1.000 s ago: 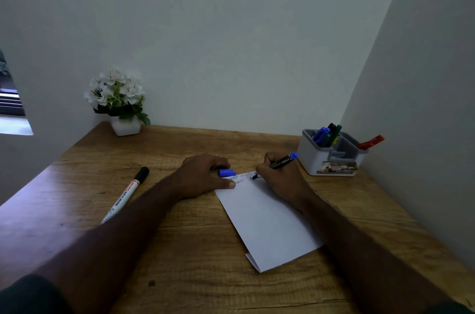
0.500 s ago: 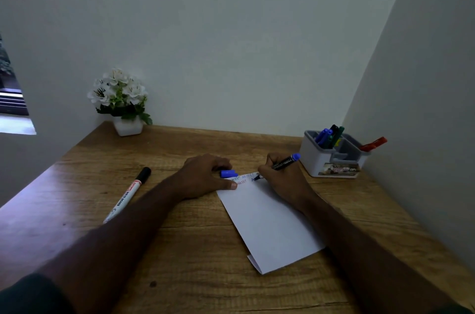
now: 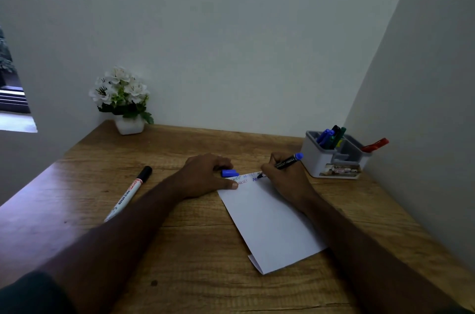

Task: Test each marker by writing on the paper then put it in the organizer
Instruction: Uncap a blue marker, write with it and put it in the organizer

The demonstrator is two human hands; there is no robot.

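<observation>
A folded white paper (image 3: 270,221) lies on the wooden desk, with small red and blue writing along its far edge. My right hand (image 3: 288,180) grips a black marker with a blue end (image 3: 288,162), its tip touching the paper at fresh blue letters. My left hand (image 3: 205,174) holds the blue cap (image 3: 229,173) in its fingers while the thumb presses the paper's far left corner. A white marker with a black cap (image 3: 128,192) lies on the desk to the left. The grey and white organizer (image 3: 331,159) at the right holds several markers.
A white pot of white flowers (image 3: 123,102) stands at the desk's back left corner. Walls close the desk at the back and right. A red marker (image 3: 375,145) sticks out of the organizer's right side.
The right hand has added more blue letters on the paper's second line. The left hand and cap stay in place. The view shifted slightly.
</observation>
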